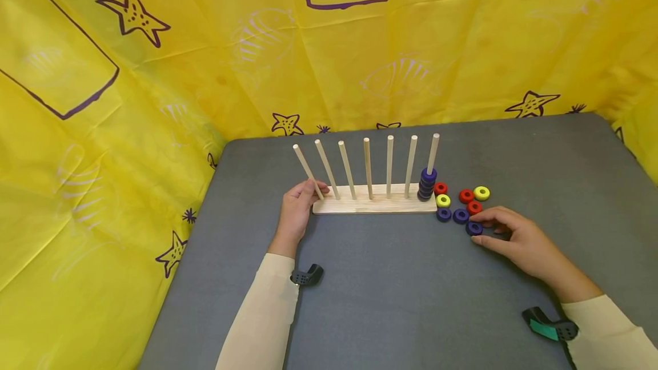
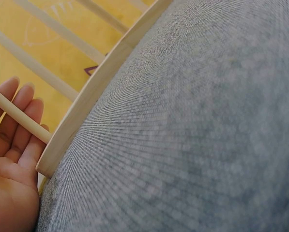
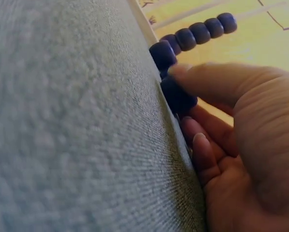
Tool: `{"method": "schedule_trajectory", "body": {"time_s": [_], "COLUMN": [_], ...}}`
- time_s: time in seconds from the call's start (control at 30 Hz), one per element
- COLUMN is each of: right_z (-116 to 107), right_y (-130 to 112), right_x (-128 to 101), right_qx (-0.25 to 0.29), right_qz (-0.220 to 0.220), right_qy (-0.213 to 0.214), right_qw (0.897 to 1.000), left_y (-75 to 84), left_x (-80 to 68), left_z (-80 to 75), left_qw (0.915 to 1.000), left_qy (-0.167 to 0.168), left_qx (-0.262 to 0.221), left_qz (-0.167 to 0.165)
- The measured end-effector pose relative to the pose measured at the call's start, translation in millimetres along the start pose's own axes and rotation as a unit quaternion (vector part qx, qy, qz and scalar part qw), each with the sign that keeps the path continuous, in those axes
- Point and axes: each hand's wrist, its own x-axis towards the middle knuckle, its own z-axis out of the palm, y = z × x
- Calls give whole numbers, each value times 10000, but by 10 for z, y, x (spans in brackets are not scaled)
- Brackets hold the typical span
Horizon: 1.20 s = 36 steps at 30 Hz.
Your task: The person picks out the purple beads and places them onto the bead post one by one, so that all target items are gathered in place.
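A wooden peg rack [image 1: 375, 205] stands on the table, with several upright pegs in a row. On its rightmost peg is a stack of dark blue rings [image 1: 426, 184]. My left hand [image 1: 298, 207] holds the rack's left end, its fingers behind the leftmost peg [image 2: 25, 118]; the thumb is out of the left wrist view. To the right of the rack, my right hand [image 1: 521, 241] pinches a blue ring [image 1: 474, 228] between thumb and fingers. That ring [image 3: 177, 95] appears at table level in the right wrist view, partly covered by the thumb.
Loose rings lie between the rack and my right hand: red ones [image 1: 466, 196], yellow ones [image 1: 481, 193] and more blue ones [image 1: 460, 216]. A grey cloth [image 1: 370, 290] covers the table. Behind and to the left hangs a yellow patterned sheet [image 1: 205, 73].
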Motion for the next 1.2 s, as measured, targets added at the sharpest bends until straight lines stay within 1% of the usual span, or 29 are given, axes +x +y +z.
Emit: {"method": "schedule_trajectory", "body": {"time_s": [0.13, 0.17, 0.27, 0.37, 0.6, 0.7, 0.93, 1.2], "right_z": [9, 10, 11, 9, 7, 6, -10, -31], "right_y": [4, 2, -3, -6, -7, -11, -47, -82], "right_x": [9, 9, 13, 15, 8, 6, -1, 4], "right_qx": [-216, -243, -303, -366, -370, -325, -289, -333], "right_qz": [-112, -132, -195, -161, -49, -33, 26, -50], "right_qy": [26, 34, 47, 46, 63, 94, 153, 381], "right_qw": [9997, 9996, 9993, 9992, 9993, 9994, 9995, 9987], "left_y": [128, 135, 114, 0, 4, 37, 263, 285], "left_x": [-34, -35, -33, -5, -7, -7, -70, -78], "left_z": [32, 34, 30, 1, 8, 14, 79, 80], "left_qw": [9999, 9999, 10000, 10000, 10000, 10000, 10000, 9999], "left_qy": [-50, -54, -30, 18, 38, 19, -61, -87], "left_qx": [90, 102, 77, 15, -28, -83, -19, -6], "left_qz": [21, 21, 37, 32, 14, -2, 76, 92]}}
